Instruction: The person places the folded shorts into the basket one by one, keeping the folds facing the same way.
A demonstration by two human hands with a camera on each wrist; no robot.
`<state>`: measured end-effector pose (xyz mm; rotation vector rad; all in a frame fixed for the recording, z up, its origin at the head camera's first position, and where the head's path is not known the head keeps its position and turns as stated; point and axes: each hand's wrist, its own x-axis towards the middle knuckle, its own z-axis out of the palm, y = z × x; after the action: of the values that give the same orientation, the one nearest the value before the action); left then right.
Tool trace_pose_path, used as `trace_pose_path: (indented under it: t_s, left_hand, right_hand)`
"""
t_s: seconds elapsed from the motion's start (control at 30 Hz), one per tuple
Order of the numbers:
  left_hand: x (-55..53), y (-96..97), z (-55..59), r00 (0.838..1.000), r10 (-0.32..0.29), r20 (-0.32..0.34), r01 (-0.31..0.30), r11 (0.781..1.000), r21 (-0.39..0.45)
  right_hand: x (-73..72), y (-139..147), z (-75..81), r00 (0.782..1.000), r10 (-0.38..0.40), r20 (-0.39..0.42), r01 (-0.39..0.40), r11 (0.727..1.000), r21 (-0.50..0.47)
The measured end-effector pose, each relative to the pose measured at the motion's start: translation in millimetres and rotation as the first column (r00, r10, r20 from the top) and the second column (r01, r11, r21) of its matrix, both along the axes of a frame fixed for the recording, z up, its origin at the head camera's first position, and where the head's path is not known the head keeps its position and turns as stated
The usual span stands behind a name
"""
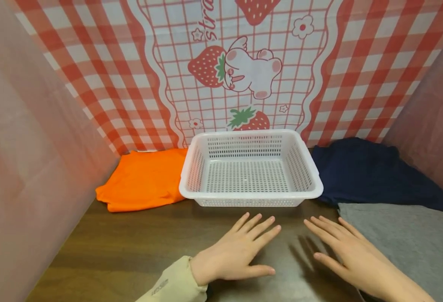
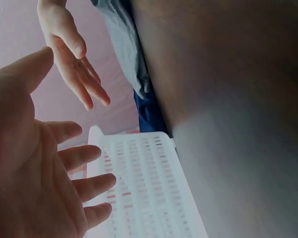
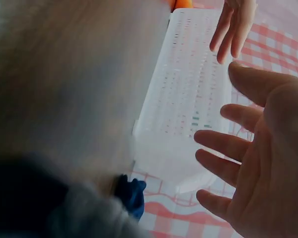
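My left hand (image 1: 236,251), its fingers spread and straight, hovers over the wooden table in front of a white plastic basket (image 1: 251,196). To its right, my right hand (image 1: 351,251) is likewise spread, near the edge of a folded grey cloth (image 1: 406,239). Both palms face down and hold nothing. In the left wrist view the left hand (image 2: 35,163) shows its bare palm, with the basket (image 2: 139,188) beyond the fingertips. The right wrist view shows the right hand (image 3: 258,153) with nothing in it. The basket has perforated walls and bottom, and nothing lies inside.
Folded orange cloth (image 1: 143,180) lies left of the basket. Dark blue cloth (image 1: 372,176) is at its right, behind the grey one. A red-and-white checked strawberry curtain (image 1: 251,63) hangs at the back, and pinkish cloth walls (image 1: 36,147) close off both sides of the table (image 1: 123,243).
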<state>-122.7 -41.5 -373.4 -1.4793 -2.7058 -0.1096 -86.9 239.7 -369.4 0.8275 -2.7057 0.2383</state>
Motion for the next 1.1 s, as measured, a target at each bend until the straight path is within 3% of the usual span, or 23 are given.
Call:
trace_pose_path:
  t_s: [0.3,0.53,0.8,1.1]
  left_hand:
    - [-0.2,18.0,1.6,0.999,-0.032,-0.006,0.031,0.999,-0.023]
    - [-2.0,31.0,2.0,0.999,-0.049,0.01,0.05,0.998,-0.048]
    - [0.4,44.8,-3.5,0.997,-0.081,0.015,0.082,0.993,-0.079]
    - [4.4,65.0,-1.2,0.995,-0.095,0.037,0.099,0.988,-0.121]
  right_hand:
    - [9.6,24,4.4,0.987,-0.144,0.072,0.14,0.989,0.053]
    - [9.2,46,11.0,0.946,-0.287,0.153,0.271,0.955,0.121]
    - [10.3,68,5.1,0.906,-0.364,0.216,0.329,0.927,0.181]
    - [2.8,94,-4.7,0.866,-0.423,0.268,0.358,0.897,0.26]
